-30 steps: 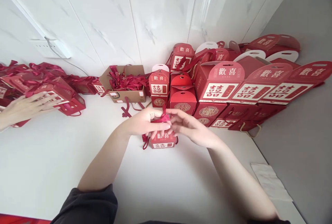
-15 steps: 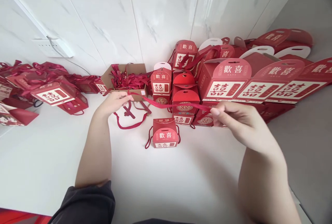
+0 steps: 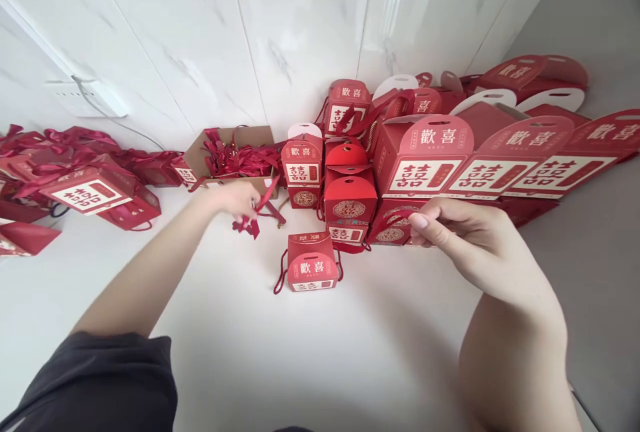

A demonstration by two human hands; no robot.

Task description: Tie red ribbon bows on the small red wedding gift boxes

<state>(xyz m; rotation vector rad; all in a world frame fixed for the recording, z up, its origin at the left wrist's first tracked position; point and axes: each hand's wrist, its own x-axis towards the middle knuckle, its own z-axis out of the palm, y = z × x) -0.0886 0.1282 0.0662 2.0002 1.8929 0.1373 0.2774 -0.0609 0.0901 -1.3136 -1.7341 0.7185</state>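
Note:
My right hand (image 3: 463, 242) pinches one end of a dark red ribbon (image 3: 395, 217), which curves down leftward in front of the stacked boxes. My left hand (image 3: 239, 202), a little blurred, is closed on another red ribbon (image 3: 268, 196) just before an open cardboard box (image 3: 196, 152) filled with ribbons. Some ribbon hangs below its fingers. Between and below my hands, a small red gift box (image 3: 313, 263) with white characters stands on the white table, a cord handle at each side.
Red gift boxes (image 3: 425, 152) are stacked along the wall at the right. Further boxes tied with ribbons (image 3: 90, 189) lie in a pile at the left. A socket with a cable (image 3: 87, 100) is on the tiled wall.
The ribbon stretched between both hands has slackened and left my left hand. That hand has moved down to the loose ribbons before the cardboard box and gathered some. My right hand keeps its pinch.

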